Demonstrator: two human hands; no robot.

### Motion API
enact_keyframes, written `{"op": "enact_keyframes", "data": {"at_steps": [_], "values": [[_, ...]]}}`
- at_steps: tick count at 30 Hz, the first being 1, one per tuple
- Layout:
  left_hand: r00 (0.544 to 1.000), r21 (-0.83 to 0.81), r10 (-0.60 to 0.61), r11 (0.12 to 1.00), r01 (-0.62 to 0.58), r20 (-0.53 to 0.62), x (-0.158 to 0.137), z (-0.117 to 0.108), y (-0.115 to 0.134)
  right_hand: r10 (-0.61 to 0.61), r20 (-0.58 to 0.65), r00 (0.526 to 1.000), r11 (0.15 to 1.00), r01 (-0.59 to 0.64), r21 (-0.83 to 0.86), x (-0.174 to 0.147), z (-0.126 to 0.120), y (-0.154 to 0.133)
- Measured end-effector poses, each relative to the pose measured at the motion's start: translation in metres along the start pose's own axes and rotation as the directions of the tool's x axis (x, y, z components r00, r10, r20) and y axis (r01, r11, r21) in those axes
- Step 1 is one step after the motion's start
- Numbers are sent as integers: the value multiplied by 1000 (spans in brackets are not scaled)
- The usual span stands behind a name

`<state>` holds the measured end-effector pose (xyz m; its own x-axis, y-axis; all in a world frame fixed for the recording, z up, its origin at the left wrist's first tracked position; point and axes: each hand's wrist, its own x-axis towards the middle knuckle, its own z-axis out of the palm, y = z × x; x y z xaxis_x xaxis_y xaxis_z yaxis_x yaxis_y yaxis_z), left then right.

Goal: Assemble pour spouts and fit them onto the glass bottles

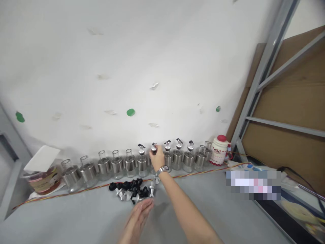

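R hand reaching up to the bottle row along the wall; its fingers are clamping on a pourer at the mouth of one bottle, approx mid-row. Can't tell if it's seated yet, hand's covering the neck.

L hand hovering low over the table, just beside the loose-parts pile. Its fingers are looking extended and close together, but they're blurring; can't tell if they're gripping anything.

Status, approx: 4 bottles are wearing pourers: 1 just L of the R hand, 3 just R of it. The one in work is making no. 5, judging by position. Remaining: 5 open bottles at the L end + 2 open at the R end, so approx 7 are standing w/o pourers. Calling it a bit under halfway.

Parts: black + silver pcs are lying jumbled in the pile, in front of the row; too tangled for an exact count. A silver pc is sitting at the pile's R edge, near the L fingertips; contact unclear.

Misc: twisted cord running along in front of the bottles; red-lidded jar standing at the R end, tub at the L.
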<state>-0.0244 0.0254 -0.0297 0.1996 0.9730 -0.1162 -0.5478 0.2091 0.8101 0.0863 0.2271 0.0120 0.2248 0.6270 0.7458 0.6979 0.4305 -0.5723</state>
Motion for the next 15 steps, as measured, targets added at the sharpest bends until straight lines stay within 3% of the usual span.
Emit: {"op": "enact_keyframes", "data": {"at_steps": [9,15], "values": [[1000,-22,22,1000,-23,-9,-3,5,5,106,55,993,994,-108,27,3,1,-6],[998,-7,56,998,-56,-11,-3,5,11,62,99,993,997,-66,41,1,-8,-14]]}}
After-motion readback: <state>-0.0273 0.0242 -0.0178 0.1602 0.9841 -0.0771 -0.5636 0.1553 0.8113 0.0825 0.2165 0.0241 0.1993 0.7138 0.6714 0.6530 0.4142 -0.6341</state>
